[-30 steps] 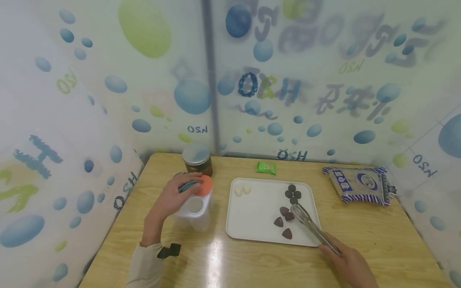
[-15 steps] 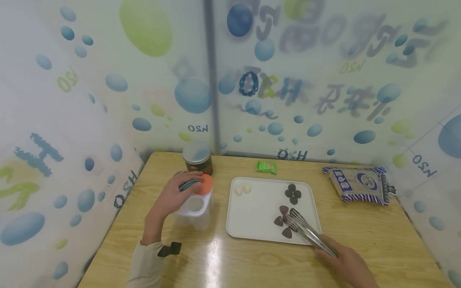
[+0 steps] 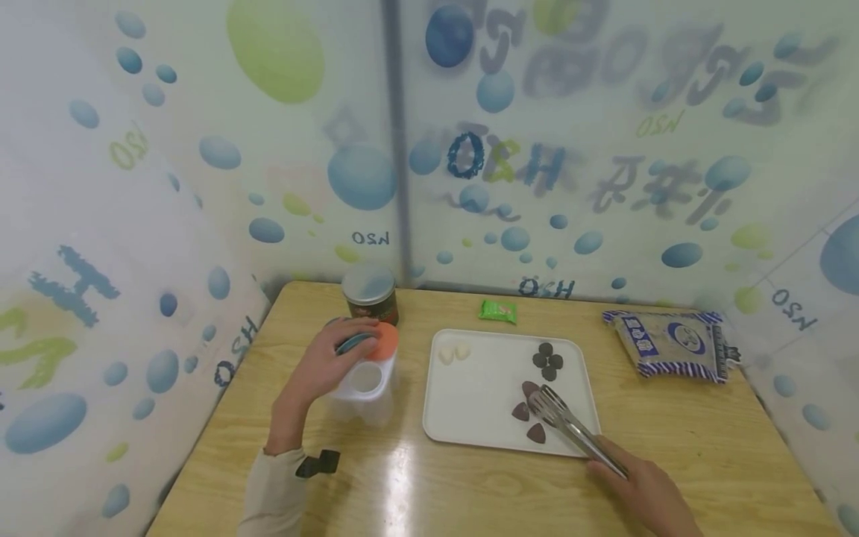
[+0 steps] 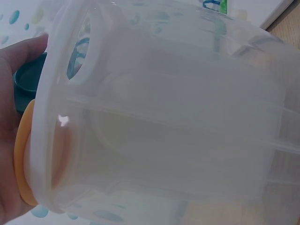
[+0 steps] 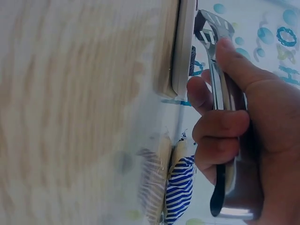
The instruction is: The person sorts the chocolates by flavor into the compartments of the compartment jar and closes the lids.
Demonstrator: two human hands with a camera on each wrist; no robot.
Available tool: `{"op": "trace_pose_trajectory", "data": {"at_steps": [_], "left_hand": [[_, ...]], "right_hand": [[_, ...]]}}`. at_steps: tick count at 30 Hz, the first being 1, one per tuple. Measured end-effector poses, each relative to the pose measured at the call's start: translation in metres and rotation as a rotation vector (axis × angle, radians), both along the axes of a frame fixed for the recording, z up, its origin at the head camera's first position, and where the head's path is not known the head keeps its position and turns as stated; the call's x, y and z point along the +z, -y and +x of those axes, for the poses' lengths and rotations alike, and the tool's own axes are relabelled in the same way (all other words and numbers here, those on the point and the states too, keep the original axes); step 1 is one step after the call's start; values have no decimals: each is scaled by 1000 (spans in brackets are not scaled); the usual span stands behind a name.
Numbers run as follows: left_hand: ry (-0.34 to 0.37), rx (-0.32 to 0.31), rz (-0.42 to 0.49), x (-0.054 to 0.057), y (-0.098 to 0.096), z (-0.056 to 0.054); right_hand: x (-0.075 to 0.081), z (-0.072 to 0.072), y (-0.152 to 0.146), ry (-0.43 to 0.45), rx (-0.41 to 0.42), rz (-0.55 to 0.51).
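Note:
My left hand (image 3: pixel 329 359) lies over the top of a translucent multi-compartment container (image 3: pixel 365 406), thumb and fingers bent about a teal lid (image 4: pixel 29 82). Beside it is an orange lid (image 3: pixel 384 341), and the front round opening has no lid. My right hand (image 3: pixel 646 488) grips metal tongs (image 3: pixel 577 432), thumb along one arm and fingers wrapped round the other. The tong tips are low over dark brown wedge-shaped pieces (image 3: pixel 536 433) on a white tray (image 3: pixel 470 403); whether they pinch one is hidden. Black round pieces (image 3: pixel 546 360) and two cream pieces (image 3: pixel 446 354) lie farther back.
A metal-lidded tin (image 3: pixel 371 294) stands behind the container. At the back lies a small green packet (image 3: pixel 498 311). A blue-striped bag (image 3: pixel 671 344) lies right of the tray on the wooden table (image 3: pixel 470 492). Patterned walls stand behind and at both sides.
The tongs have moved from beside the black pieces down and left onto the brown ones, and their tips have drawn closer together. My left hand stays on the container.

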State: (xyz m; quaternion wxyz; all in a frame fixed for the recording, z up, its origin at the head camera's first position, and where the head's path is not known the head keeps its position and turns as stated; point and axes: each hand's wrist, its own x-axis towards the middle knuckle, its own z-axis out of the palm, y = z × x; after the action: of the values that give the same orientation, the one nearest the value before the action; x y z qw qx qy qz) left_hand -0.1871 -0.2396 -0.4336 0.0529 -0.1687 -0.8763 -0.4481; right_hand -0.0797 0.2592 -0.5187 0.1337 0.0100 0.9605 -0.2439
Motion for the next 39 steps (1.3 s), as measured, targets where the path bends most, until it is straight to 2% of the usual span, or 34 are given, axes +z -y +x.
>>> {"op": "trace_pose_trajectory", "data": {"at_steps": [5,10,17,21,25,32,36,39], "left_hand": [[9,4,2,1,0,1],[18,9,7,2,0,2],[21,14,6,1,1,2],[23,20,2,1,1,3],[23,21,-1,2,1,3],[21,25,-4,3,1,2],[16,24,0,3,2,2],[19,20,4,2,1,2]], "right_hand": [[4,1,2,-18,-10,-40],[7,-1,13,-87,-6,-96],[8,-5,40,-195,17,-238],[12,-9,56,-214,70,-313],[14,-15,74,-190,146,-406],[18,-25,115,-281,333,-537],[24,-31,144,-328,407,-557],[30,-34,163,-384,448,-526]]}}
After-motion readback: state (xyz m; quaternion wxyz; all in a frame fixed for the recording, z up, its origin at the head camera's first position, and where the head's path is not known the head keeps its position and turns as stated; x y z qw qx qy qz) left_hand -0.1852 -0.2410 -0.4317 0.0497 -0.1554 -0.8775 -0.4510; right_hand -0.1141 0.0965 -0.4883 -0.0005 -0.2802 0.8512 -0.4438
